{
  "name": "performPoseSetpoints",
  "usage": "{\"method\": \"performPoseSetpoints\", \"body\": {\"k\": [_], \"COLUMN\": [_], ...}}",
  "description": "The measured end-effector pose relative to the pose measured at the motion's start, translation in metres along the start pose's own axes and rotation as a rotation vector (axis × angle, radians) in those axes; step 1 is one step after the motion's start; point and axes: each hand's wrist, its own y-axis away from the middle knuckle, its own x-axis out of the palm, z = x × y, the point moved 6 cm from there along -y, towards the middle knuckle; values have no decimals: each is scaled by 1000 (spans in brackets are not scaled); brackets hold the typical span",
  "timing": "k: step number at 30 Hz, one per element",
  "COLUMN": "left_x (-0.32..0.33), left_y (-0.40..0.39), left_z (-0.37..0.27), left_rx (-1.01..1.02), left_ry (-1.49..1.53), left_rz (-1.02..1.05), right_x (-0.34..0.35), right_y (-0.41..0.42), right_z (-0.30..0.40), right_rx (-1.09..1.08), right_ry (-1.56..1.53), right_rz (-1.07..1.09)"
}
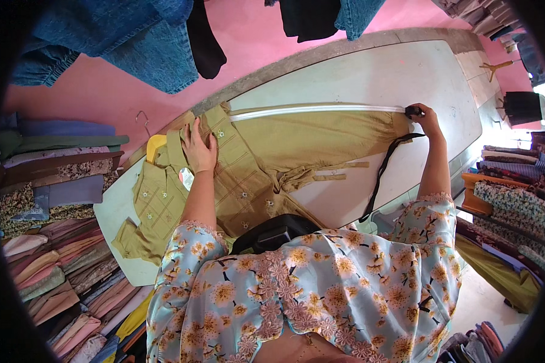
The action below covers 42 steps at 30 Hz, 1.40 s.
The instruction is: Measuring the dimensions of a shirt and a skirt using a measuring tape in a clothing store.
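Note:
An olive-yellow embroidered top lies on a white table, with a yellow hanger at its collar. My left hand rests flat on the top, its fingers apart. From the top's lower edge, an olive-yellow trouser-like leg stretches right to a gathered end. Along its upper edge runs a white strip, apparently measuring tape. My right hand grips a small black case at the strip's right end. A black strap hangs below it over the table edge.
Denim garments hang before the pink wall. Folded fabrics are stacked at left, above rows of packed garments. More folded clothes fill shelves at right. A black object sits against my body at the near table edge.

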Motion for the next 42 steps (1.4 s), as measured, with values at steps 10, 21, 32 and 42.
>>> {"method": "performPoseSetpoints", "body": {"k": [10, 21, 32, 42], "left_x": [-4, 1, -31, 41], "left_y": [3, 1, 15, 58], "left_z": [0, -2, -42, -185], "left_rx": [0, 110, 332, -299], "left_ry": [-37, -114, 114, 1230], "left_rz": [24, 27, -207, 1211], "right_x": [-6, -137, -67, 178], "right_y": [42, 262, 301, 159], "right_z": [44, -23, 137, 214], "right_rx": [-26, 95, 44, -324], "right_ry": [193, 489, -391, -147], "right_rz": [-264, -585, -677, -214]}}
